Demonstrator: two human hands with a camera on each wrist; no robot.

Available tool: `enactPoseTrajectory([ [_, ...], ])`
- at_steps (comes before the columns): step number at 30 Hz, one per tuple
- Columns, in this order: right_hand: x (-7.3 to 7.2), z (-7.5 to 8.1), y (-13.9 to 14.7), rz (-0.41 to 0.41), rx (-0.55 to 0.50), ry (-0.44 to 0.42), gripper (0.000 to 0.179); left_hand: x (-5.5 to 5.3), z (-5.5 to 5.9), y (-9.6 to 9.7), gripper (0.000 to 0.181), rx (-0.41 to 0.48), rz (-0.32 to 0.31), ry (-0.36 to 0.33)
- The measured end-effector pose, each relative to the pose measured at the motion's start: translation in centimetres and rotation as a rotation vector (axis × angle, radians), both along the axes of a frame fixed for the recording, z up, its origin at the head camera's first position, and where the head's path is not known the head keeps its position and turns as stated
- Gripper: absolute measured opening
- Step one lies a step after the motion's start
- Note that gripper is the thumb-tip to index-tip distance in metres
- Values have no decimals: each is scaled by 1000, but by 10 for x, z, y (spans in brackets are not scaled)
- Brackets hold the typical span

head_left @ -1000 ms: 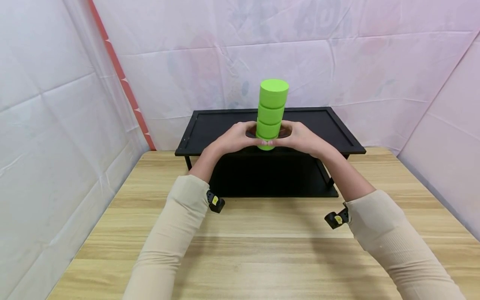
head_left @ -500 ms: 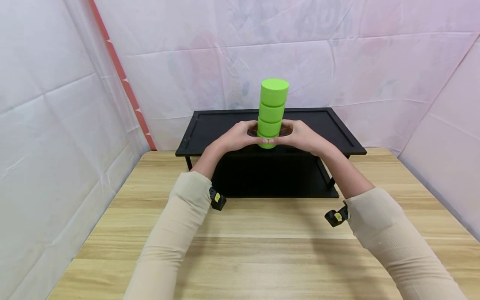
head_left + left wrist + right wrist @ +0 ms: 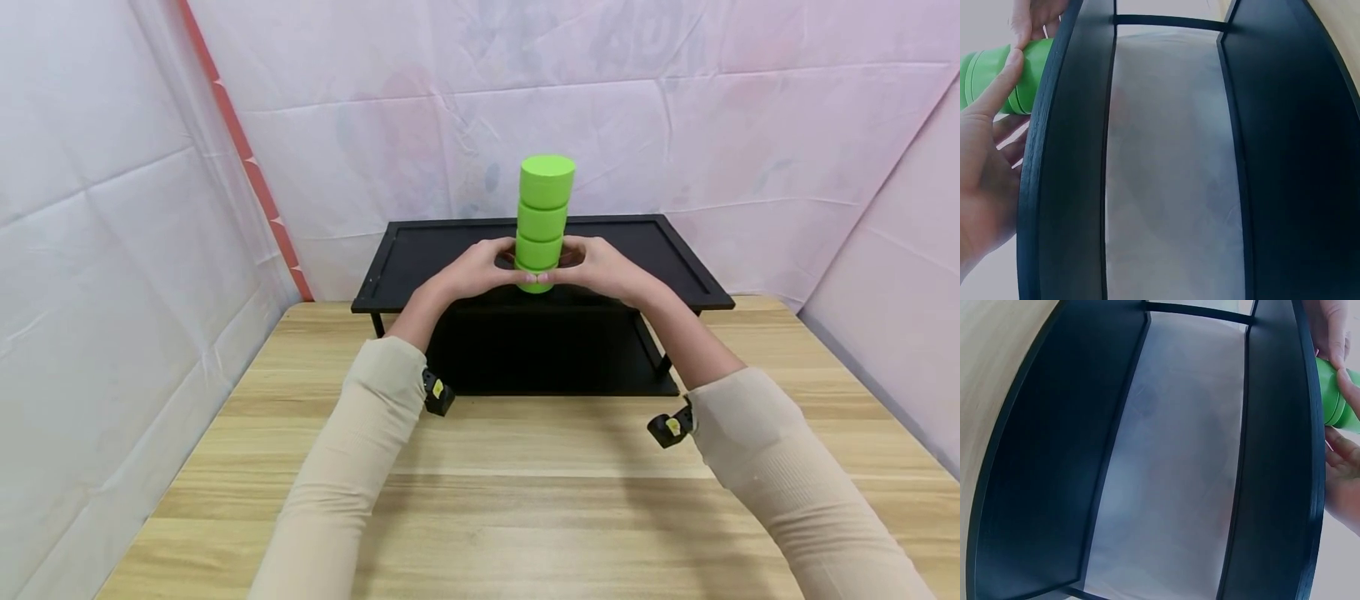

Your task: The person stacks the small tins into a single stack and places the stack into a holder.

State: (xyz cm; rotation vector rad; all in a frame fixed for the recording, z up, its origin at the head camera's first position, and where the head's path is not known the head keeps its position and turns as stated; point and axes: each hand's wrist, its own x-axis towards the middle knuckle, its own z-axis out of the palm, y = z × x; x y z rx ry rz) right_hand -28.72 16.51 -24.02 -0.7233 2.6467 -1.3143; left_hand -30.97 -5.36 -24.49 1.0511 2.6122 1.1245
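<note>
A tall stack of several bright green round pieces [image 3: 543, 223] stands upright, leaning a touch, over the front of the black shelf's top board [image 3: 431, 250]. My left hand [image 3: 474, 272] grips its lower part from the left, and my right hand [image 3: 600, 272] grips it from the right. Both thumbs meet in front, on the lowest piece; the other fingers curl round behind and are partly hidden. In the left wrist view the green stack [image 3: 988, 69] shows beyond the shelf edge. Whether its base touches the board I cannot tell.
The black shelf has a lower board [image 3: 540, 358] under the top one, on thin legs. It stands on a light wooden table [image 3: 510, 508]. White sheeting [image 3: 337, 158] hangs behind and on both sides, with a red strip [image 3: 243, 150] at the left.
Both hands and the green stack have risen very slightly in the head view, and the forearms have shifted a little forward. The hold is the same.
</note>
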Motion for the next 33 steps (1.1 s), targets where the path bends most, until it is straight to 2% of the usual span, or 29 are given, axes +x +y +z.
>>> enactPoseTrajectory([
  [15, -5, 2, -3, 5, -14, -18, 55, -5, 1, 1, 52, 20, 5, -22],
  [22, 7, 17, -10, 4, -14, -37, 51, -8, 3, 1, 52, 21, 23, -24],
  [24, 5, 16, -10, 4, -18, -34, 51, -9, 2, 1, 52, 25, 26, -26],
  [29, -14, 1, -6, 9, -32, -23, 53, -12, -1, 0, 50, 44, 24, -35],
  [33, -17, 1, -6, 7, -43, -25, 53, -14, -1, 0, 51, 63, 36, -40],
])
